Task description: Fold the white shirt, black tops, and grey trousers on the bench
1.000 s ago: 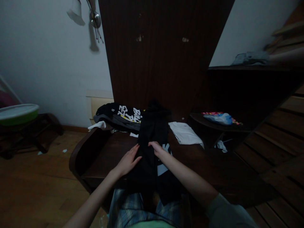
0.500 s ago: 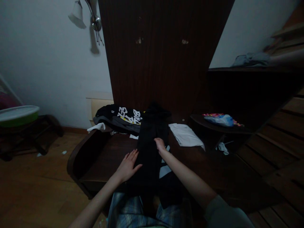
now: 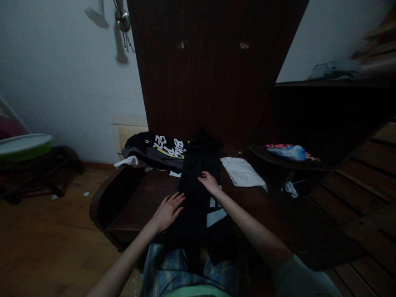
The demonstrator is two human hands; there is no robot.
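Note:
A pair of black trousers (image 3: 194,198) with pale printed shapes lies lengthwise over the dark wooden bench (image 3: 133,202), its near end hanging over the front edge toward my knees. My left hand (image 3: 168,211) rests flat on the left edge of the trousers, fingers spread. Farther up, my right hand (image 3: 209,182) lies on the cloth near its right side, its fingers apart and slightly curved. Neither hand grips anything. Just right of the trousers is a folded white cloth (image 3: 243,172). To their left lies a heap of dark clothes (image 3: 154,150) with white lettering.
A tall dark wooden panel (image 3: 210,82) rises behind the bench. On the right, a small shelf (image 3: 278,163) carries a blue and pink plastic packet (image 3: 287,152). A green basin (image 3: 27,150) with a whitish lid stands on a low stool (image 3: 46,165) at the left.
My right hand has shifted slightly up and left along the trousers, its fingers opening more. My left hand has moved a little to the right. The camera view has tilted slightly.

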